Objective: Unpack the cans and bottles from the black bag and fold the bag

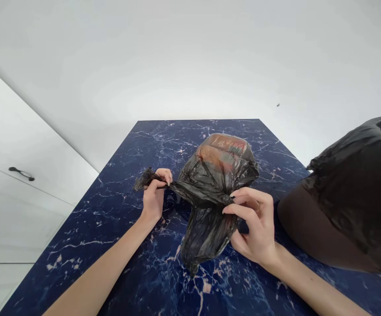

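Note:
A thin black plastic bag [210,177] sits on the dark blue marbled table, bulging at its far end. Something orange and red shows through the stretched film there; its kind I cannot make out. My left hand [156,193] is closed round a twisted strip of the bag, pulled out to the left, with a crumpled end sticking out past the fingers. At the gathered neck, my right hand [253,219] pinches the plastic between thumb and fingers. A loose flap of the bag hangs toward me between the two hands.
To the right stands a brown bin [322,232] with a black liner [351,175] folded over its rim. The blue marbled table [118,259] runs up to a white wall [190,57]. On the left is a white cabinet [12,210] with a dark handle [21,174].

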{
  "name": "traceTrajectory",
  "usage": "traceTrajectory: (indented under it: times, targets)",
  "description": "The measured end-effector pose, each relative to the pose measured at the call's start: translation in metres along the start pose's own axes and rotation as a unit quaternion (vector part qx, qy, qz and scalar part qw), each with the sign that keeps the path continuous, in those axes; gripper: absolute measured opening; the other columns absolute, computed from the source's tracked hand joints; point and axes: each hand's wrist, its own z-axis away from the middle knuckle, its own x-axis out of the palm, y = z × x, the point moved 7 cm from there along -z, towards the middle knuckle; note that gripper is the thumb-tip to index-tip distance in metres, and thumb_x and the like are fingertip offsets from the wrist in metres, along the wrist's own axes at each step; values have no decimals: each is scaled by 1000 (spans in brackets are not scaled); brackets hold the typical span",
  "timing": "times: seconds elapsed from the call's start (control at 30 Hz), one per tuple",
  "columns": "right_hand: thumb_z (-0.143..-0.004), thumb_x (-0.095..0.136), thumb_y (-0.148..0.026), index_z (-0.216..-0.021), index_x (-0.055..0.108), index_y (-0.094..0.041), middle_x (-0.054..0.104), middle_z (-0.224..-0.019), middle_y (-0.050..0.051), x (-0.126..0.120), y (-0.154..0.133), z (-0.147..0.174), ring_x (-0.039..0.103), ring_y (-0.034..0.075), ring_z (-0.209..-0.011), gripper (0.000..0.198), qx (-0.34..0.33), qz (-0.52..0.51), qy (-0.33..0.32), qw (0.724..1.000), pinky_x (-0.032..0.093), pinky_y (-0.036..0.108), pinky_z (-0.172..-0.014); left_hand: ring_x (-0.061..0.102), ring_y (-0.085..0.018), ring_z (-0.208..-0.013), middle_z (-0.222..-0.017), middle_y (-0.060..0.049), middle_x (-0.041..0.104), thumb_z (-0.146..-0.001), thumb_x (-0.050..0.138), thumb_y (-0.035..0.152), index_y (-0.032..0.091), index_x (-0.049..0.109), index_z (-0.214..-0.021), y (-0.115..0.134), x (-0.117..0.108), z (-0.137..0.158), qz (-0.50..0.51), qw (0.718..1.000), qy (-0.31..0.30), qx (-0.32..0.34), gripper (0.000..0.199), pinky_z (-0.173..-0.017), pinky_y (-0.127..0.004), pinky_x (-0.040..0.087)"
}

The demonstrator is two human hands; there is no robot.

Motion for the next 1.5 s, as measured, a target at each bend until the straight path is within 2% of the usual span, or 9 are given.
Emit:
traceTrajectory:
  times: [0.3,0.43,0.53,0.67,0.77,0.97,1.2,1.37,1.5]
  targets:
    - [-88,59,-2,-119,59,-25,47,-123,10,-9,-3,-14,62,22,-97,39,4,-6,23,1000,61,39,-73,52,-25,-91,-94,-7,55,-76,57,20,24,62,-80,54,-14,-7,-53,989,57,129,8,-84,-38,45]
    - [-91,61,-5,-118,59,-25,47,-121,10,-13,-13,-26,62,24,-101,34,-4,-13,42,999,61,40,-72,57,-25,-104,-106,-5,60,-76,61,14,27,67,-100,124,-10,17,-168,909,130,358,27,-98,-40,46]
    - [-91,62,-4,-117,60,-24,48,-120,10,-16,-22,-34,62,24,-99,33,-13,-17,47,999,60,39,-71,63,-24,-96,-100,-4,67,-89,55,13,26,68,-96,154,22,45,-253,862,7,439,20,-91,-43,52]
    - [-92,65,-5,-118,61,-23,48,-121,10,-19,-33,-38,62,21,-92,32,-14,-20,41,999,59,38,-70,73,-27,-110,-115,-7,78,-102,41,7,26,66,-114,141,61,74,-326,852,-258,319,34,-94,-45,58]
    - [-93,66,-6,-119,61,-22,48,-122,10,-21,-38,-38,62,18,-87,31,-13,-26,34,999,60,38,-70,71,-26,-121,-127,-9,76,-106,36,12,25,60,-126,124,68,87,-345,847,-344,213,35,-104,-44,56]
    - [-95,67,-9,-120,62,-23,50,-124,11,-25,-46,-40,64,18,-87,29,-12,-22,20,999,62,39,-72,74,-24,-101,-110,-8,76,-113,27,24,23,55,-127,98,69,98,-418,810,-397,104,31,-99,-40,53]
    - [-96,63,-8,-120,61,-25,50,-120,10,-32,-62,-50,65,21,-91,29,-20,-11,22,999,63,40,-71,61,-24,-52,-67,1,60,-116,27,34,22,56,-126,72,56,101,-560,737,-377,30,33,-52,-32,33]
    - [-95,63,-7,-118,62,-25,51,-118,10,-37,-76,-54,65,23,-97,30,-21,3,28,999,63,41,-72,68,-30,-57,-69,-5,67,-113,35,30,18,61,-130,60,38,102,-634,687,-355,-12,33,-51,-32,34]
    - [-94,66,-8,-118,63,-24,51,-119,11,-35,-88,-55,65,25,-103,29,-21,-10,15,1000,64,40,-74,77,-35,-74,-83,-15,76,-112,34,31,19,71,-94,60,28,104,-670,652,-355,-19,43,-59,-34,42]
